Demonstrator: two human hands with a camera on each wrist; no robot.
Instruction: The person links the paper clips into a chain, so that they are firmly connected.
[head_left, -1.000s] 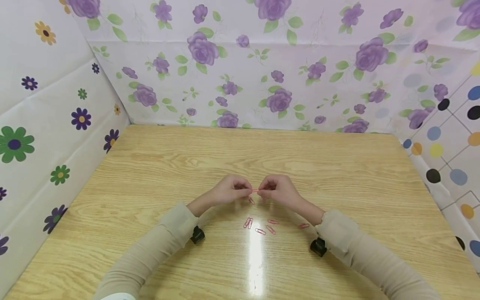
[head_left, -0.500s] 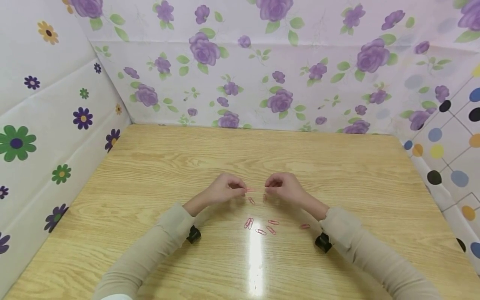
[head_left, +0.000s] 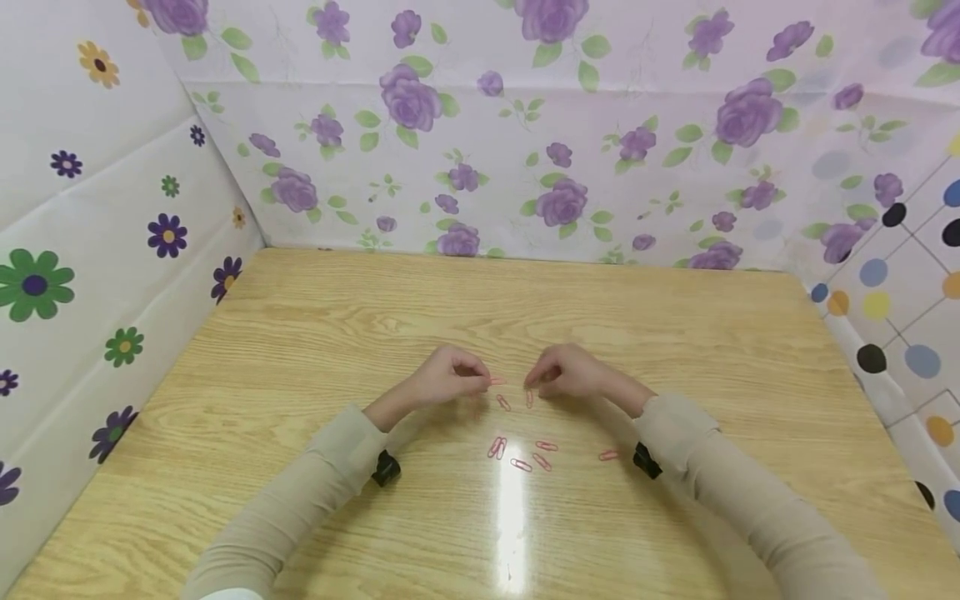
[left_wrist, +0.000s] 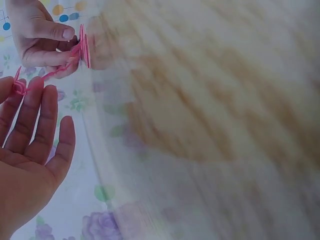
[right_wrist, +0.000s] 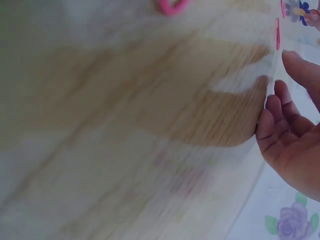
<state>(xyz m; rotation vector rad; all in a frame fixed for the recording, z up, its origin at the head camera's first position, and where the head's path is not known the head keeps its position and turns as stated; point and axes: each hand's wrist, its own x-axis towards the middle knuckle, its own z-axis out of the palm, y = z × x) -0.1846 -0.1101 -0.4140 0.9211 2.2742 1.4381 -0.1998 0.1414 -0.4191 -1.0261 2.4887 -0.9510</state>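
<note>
Between thumb and index finger, my left hand pinches a pink paper clip, whose free end points right. The left wrist view shows pink wire at those fingertips, the other fingers spread. My right hand is low over the table, fingertips right at the top of a paper clip lying there. In the right wrist view, thumb and fingers of the right hand stand apart, with a pink clip beyond the thumb tip. Another clip lies below the left fingertips.
Several more pink paper clips lie nearer me, among them a close pair and a clip. One clip lies apart on the right. The wood-grain table meets flower-patterned cloth walls at back and left.
One second ago both hands met at the pink clip. The right hand has let go, moved right, then lowered to a clip on the table. The left hand has shifted slightly left, still pinching its clip.
</note>
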